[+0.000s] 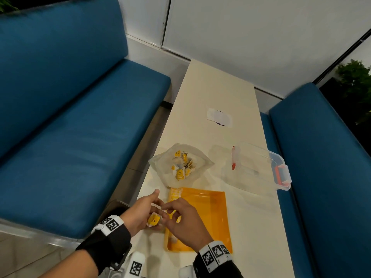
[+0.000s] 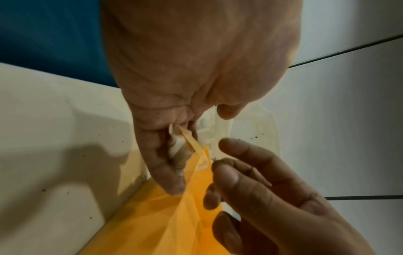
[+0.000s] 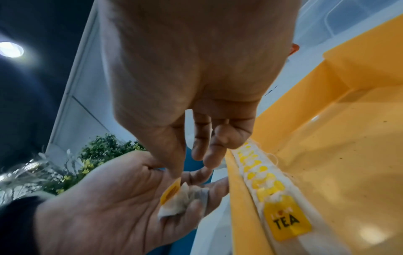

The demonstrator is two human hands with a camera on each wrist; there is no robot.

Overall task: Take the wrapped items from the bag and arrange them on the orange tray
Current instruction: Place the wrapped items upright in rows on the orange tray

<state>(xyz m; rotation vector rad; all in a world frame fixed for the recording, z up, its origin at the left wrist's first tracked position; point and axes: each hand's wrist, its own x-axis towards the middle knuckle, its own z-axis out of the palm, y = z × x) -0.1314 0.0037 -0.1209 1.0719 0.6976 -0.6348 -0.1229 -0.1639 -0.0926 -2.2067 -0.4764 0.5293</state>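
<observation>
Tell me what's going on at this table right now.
A person is laying out tea bags. The left hand holds a few tea bags in its palm, while the right hand reaches in to take one. A row already lines the left edge of the orange tray. More wait in the open bag.

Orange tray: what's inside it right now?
A row of yellow-tagged tea bags lines the orange tray along its left wall. The right hand covers the row's near stretch; the count is unclear.
</observation>
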